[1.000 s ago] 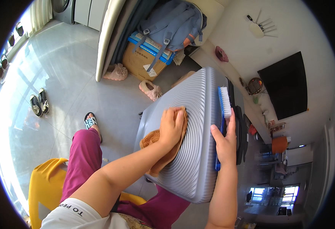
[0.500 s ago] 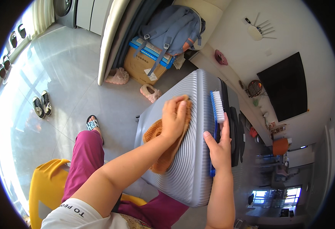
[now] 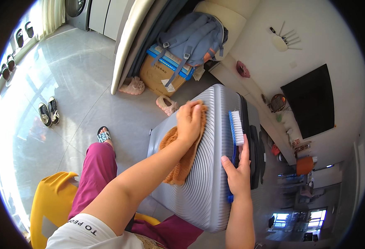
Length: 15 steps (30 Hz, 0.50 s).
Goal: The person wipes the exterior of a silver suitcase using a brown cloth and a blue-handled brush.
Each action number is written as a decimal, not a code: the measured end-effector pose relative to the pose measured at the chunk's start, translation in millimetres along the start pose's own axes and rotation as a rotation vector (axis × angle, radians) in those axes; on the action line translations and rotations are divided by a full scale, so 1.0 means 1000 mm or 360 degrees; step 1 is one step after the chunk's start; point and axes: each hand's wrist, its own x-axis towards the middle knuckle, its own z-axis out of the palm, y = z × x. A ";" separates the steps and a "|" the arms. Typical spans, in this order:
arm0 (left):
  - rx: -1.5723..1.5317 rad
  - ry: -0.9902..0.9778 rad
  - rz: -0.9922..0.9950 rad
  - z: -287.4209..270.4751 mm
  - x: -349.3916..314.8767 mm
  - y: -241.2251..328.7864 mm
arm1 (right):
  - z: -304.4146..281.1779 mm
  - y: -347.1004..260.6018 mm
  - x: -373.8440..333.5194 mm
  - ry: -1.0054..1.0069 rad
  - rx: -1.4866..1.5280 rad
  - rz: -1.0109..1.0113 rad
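A grey ribbed hard-shell suitcase (image 3: 203, 186) stands tilted in front of me. My left hand (image 3: 188, 124) presses a brown cloth (image 3: 178, 172) flat on its ridged face, with the fingers closed over the cloth's far end. Part of the cloth is hidden under my wrist and forearm. At the suitcase's right edge, my right hand (image 3: 237, 174) holds a blue scrubbing brush (image 3: 236, 128) with white bristles, its thumb on the near side of the handle. The bristles point right, beside the suitcase's black trim and handle (image 3: 255, 151). My palm covers much of the brush handle.
Beyond the suitcase lie pink fluffy slippers (image 3: 166, 105) and a cardboard box (image 3: 157, 76) under a blue-grey backpack (image 3: 197, 37). Black sneakers (image 3: 48, 112) rest on the tiled floor at left. A yellow chair (image 3: 45, 195) is beside my leg. A dark television (image 3: 309, 101) hangs at right.
The cloth and my left hand have slid slightly toward the suitcase's far end. The suitcase and my right hand with the brush sit a little lower in view, as the whole view has shifted.
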 end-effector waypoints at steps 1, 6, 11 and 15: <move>0.0077 0.0107 -0.0210 -0.005 -0.001 -0.013 | 0.001 -0.002 0.000 -0.0010 0.0013 0.0006; -0.0010 -0.0228 0.0180 -0.049 -0.100 0.025 | -0.006 0.004 -0.005 0.0002 0.0156 0.0035; -0.0091 -0.0474 0.0667 -0.035 -0.051 0.057 | -0.002 -0.006 -0.003 -0.0045 0.0344 0.0017; -0.0079 -0.0139 0.0246 0.006 0.007 0.005 | 0.002 -0.008 0.005 0.0003 0.0294 -0.0044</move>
